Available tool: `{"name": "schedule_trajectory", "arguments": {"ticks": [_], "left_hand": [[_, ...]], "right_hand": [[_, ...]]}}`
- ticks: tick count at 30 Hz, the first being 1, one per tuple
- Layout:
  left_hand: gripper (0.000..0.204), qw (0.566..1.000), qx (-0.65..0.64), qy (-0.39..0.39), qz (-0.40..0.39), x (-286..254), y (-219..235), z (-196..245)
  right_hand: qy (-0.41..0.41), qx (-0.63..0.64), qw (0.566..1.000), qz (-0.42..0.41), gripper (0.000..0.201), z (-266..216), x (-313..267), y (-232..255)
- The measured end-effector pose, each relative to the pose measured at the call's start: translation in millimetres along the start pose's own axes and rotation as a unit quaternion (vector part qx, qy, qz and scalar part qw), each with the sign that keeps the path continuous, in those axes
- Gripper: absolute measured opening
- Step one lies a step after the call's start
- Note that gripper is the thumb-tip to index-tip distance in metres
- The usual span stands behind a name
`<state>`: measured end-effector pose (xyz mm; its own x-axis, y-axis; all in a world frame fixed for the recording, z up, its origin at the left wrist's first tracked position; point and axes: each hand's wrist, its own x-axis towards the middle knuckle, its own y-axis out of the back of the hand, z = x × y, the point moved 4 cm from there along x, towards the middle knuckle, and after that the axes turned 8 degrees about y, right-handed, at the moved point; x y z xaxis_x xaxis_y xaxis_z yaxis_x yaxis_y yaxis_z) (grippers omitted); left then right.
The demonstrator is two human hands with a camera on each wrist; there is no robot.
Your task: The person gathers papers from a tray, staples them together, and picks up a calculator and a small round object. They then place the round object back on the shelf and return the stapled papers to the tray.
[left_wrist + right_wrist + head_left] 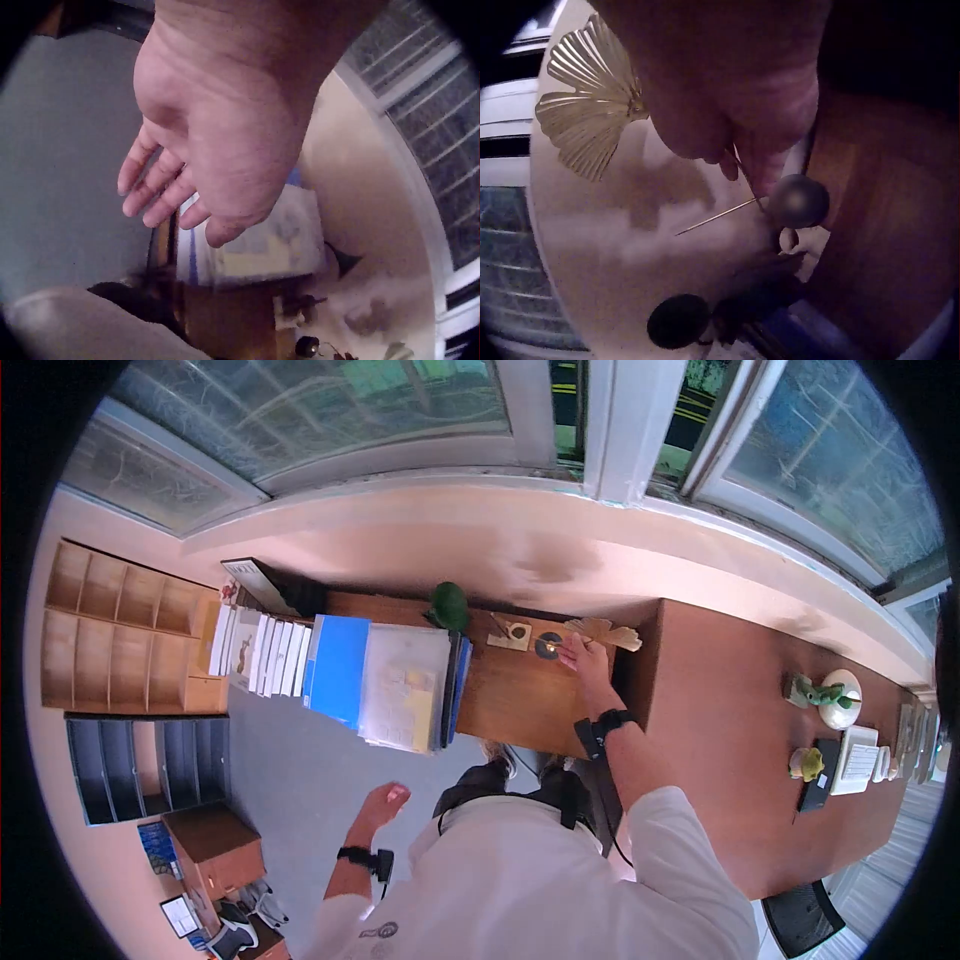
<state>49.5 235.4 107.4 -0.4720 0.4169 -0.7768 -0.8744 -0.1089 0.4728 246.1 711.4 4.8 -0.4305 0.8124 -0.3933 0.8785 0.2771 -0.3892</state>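
Note:
My right hand point(585, 657) is over the wooden desktop near the wall, its fingers curled round the thin gold stem of a metal ginkgo-leaf ornament point(592, 105). The fan-shaped gold leaves spread to one side of the hand, and the round dark base point(799, 201) shows beyond the fingertips. A bare gold rod point(716, 216) juts out beside the stem. The hand itself hides part of the stem. My left hand point(380, 805) hangs in the air over the grey floor, holding nothing, its fingers loosely extended in the left wrist view.
Left of the ornament stands a small pale block with a round opening point(518, 636), then a dark green round object point(449, 606). Clear and blue folders point(405, 685) and a row of white books point(268, 653) line the desk. A higher brown cabinet top point(720, 740) rises on the right.

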Motion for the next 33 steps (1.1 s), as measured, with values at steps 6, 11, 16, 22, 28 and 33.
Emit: {"name": "schedule_trajectory", "arguments": {"ticks": [6,11,16,22,28,33], "left_hand": [[0.018,0.974,-0.144,0.171,0.033,-48,39,-122],[0.022,0.958,-0.109,0.263,0.018,-79,66,-179],[0.022,0.956,-0.088,0.277,0.035,-76,95,-188],[0.021,0.983,-0.067,0.163,0.046,-28,118,-152],[0.021,0.996,-0.051,0.067,0.021,-1,111,-71],[0.018,0.991,-0.092,0.101,-0.003,16,90,-54]], "right_hand": [[0.002,-0.034,0.997,0.070,0.024,100,79,10],[-0.003,-0.131,0.981,0.146,0.020,124,105,14],[0.002,-0.152,0.977,0.147,0.020,120,105,9],[0.061,-0.245,0.960,0.122,0.021,174,138,29],[0.068,-0.391,0.909,0.128,0.035,155,121,41],[0.083,-0.572,0.815,0.040,0.033,90,55,27]]}}
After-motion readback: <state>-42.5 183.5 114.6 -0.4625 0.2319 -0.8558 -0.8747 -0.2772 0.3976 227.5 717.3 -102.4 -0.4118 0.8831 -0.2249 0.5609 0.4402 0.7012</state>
